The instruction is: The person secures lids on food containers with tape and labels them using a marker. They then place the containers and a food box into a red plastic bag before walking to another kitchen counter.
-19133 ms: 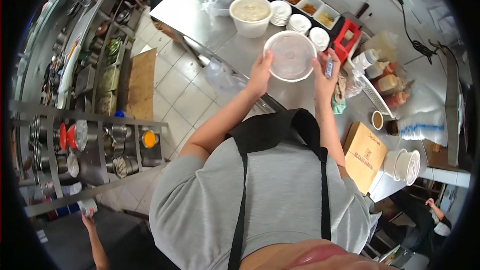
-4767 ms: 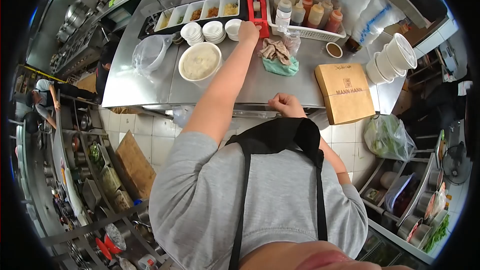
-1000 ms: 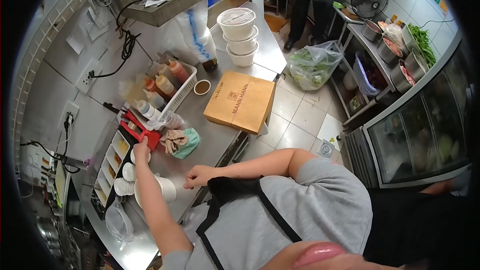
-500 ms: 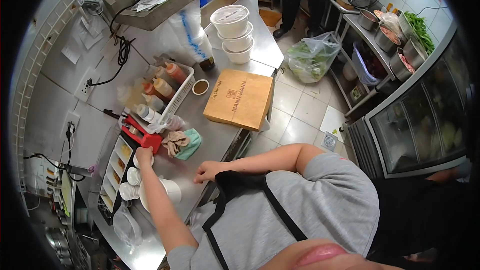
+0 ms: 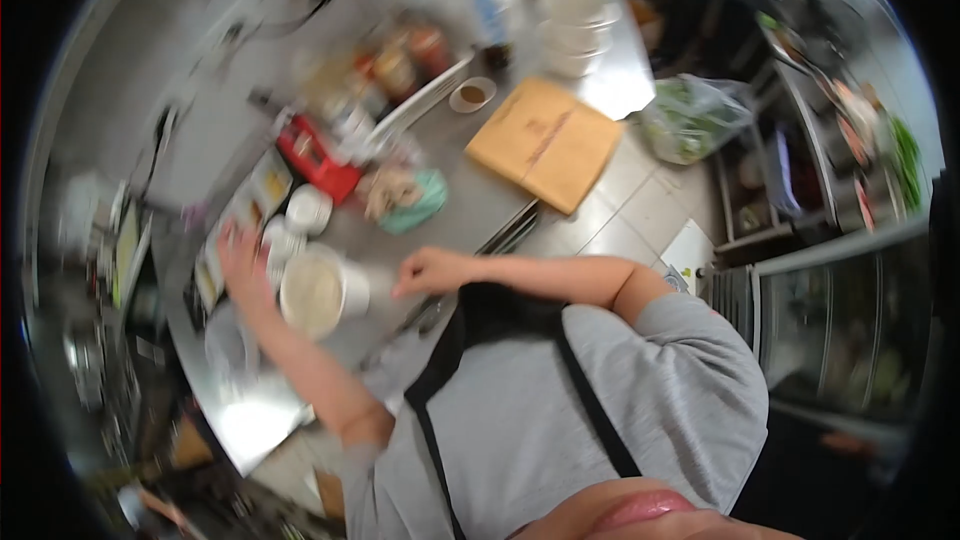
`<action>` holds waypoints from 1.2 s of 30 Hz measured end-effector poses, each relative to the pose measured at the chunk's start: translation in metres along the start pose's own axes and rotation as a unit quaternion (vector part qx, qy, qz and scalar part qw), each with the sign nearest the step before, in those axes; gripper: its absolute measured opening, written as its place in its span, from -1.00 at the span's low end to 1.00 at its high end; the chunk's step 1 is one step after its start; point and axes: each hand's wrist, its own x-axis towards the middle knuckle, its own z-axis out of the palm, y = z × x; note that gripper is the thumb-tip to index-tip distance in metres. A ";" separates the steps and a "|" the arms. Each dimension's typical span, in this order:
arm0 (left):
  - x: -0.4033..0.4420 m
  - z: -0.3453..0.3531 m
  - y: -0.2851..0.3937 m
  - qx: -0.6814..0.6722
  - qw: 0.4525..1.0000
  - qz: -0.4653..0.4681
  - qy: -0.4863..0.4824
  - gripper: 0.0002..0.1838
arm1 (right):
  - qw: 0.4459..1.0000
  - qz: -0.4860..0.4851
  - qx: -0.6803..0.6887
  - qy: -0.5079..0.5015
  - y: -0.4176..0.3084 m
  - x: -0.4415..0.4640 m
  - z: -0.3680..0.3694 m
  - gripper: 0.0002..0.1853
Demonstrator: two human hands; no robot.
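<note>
Two bare hands flank a round white tub (image 5: 353, 285) of pale food on a gray steel desk (image 5: 478, 202). The left hand (image 5: 243, 260), blurred, is over a row of white rectangular trays (image 5: 243, 200), its fingers spread; whether they touch anything cannot be told. The right hand (image 5: 433, 271), just beside the tub, has its fingers curled together in a loose fist. Lettering on one brown cardboard box (image 5: 545, 145) is too blurred to read. Near one red device (image 5: 316, 157) are three stacks of small round white dishes (image 5: 308, 210), one beige cloth (image 5: 388, 194) and one pale green cloth (image 5: 417, 205). Beyond, one clear plastic bag of green vegetables (image 5: 695, 120) sits on a light tiled floor (image 5: 640, 205).
</note>
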 end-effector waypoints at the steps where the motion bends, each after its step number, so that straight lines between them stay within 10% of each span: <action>1: -0.006 0.002 -0.001 0.015 1.000 0.012 0.001 -0.52 | 0.999 0.037 0.013 -0.018 -0.009 0.003 0.002 -0.61; 12: -0.004 -0.059 -0.041 0.002 0.995 0.051 0.088 -0.48 | 0.992 0.077 0.064 -0.074 -0.015 0.044 0.051 -0.56; 16: -0.017 -0.068 -0.066 0.266 0.957 -0.035 0.111 -0.54 | 0.992 0.071 -0.084 -0.070 0.008 0.065 0.050 -0.60; 17: -0.012 -0.091 -0.108 0.489 0.845 0.177 0.120 -0.57 | 0.989 0.089 -0.088 -0.073 0.003 0.066 0.050 -0.61; 19: -0.024 -0.089 -0.117 0.050 0.993 -0.107 0.001 -0.55 | 0.988 0.004 -0.143 -0.053 0.022 0.077 0.047 -0.63; 20: -0.026 -0.091 -0.124 -0.078 0.963 -0.253 0.053 -0.49 | 0.990 0.018 -0.121 -0.067 0.010 0.075 0.041 -0.64; 36: -0.090 -0.070 -0.129 -0.014 0.970 -0.225 0.091 -0.35 | 0.976 0.035 -0.170 -0.128 0.042 0.088 0.011 -0.55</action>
